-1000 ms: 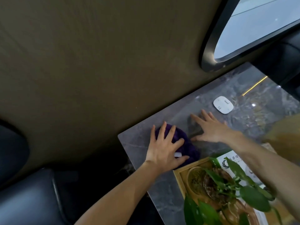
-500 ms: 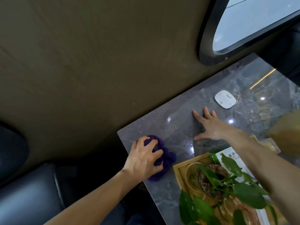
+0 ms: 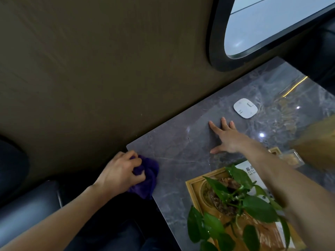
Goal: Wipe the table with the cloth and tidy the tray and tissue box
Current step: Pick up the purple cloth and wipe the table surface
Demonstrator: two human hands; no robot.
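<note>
- Nearest, a leafy plant point(image 3: 233, 201) stands in a wooden tray point(image 3: 194, 187) on the near right part of the tabletop point(image 3: 181, 147), its green leaves spreading over the tray's near end.
- A white printed card point(image 3: 249, 167) lies at the tray's far right side, partly under the right forearm.
- A small clear box point(image 3: 291, 158) with something yellowish inside sits just beyond the tray, towards the right edge; whether it is the tissue box cannot be told.
- A blurred tan shape point(image 3: 319, 140) fills the right edge of the view; what it is cannot be told.
- The left hand point(image 3: 121, 173) is at the tabletop's left edge, close to its far left corner, fingers curled tight round a bunched purple cloth point(image 3: 148, 176).
- The cloth lies partly on the tabletop and partly hangs over the left edge.
- The right hand point(image 3: 228, 138) lies flat on the tabletop, palm down, fingers spread, grasping nothing, well apart from the cloth.
- A white rounded pad point(image 3: 245, 108) sits just beyond the right fingertips, not touching them, near the far edge.
- Beyond the far edge rises a brown wall point(image 3: 90, 69), with a dark-framed window point(image 3: 272, 28) at its upper right.
</note>
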